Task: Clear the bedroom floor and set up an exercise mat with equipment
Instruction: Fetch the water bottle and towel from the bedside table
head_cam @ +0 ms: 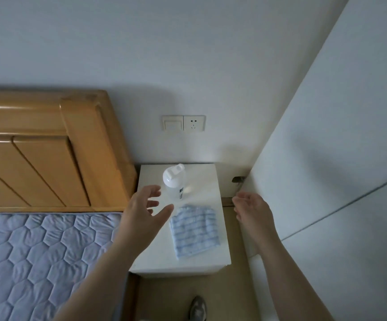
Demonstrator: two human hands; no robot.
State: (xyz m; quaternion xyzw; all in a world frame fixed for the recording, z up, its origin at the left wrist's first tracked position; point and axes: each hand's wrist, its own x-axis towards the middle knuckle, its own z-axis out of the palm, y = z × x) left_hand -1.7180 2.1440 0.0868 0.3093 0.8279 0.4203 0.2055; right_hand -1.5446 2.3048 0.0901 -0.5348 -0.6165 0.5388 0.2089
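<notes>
Both grips are spread and hold nothing. The left grip [145, 205] hovers over the counter [211, 262], with the towel [195, 230] just right of its thumb and the bottle [174, 181] just beyond its fingertips. The right grip [252, 209] hangs past the counter's right edge. As I judge it, a sweeping reach could drag the towel off the counter, or a glancing touch could tip the tall bottle before the fingers close. Count: one bed [37, 251], one counter, one towel, one bottle, one shoe [198, 308]. No mat shows.
</notes>
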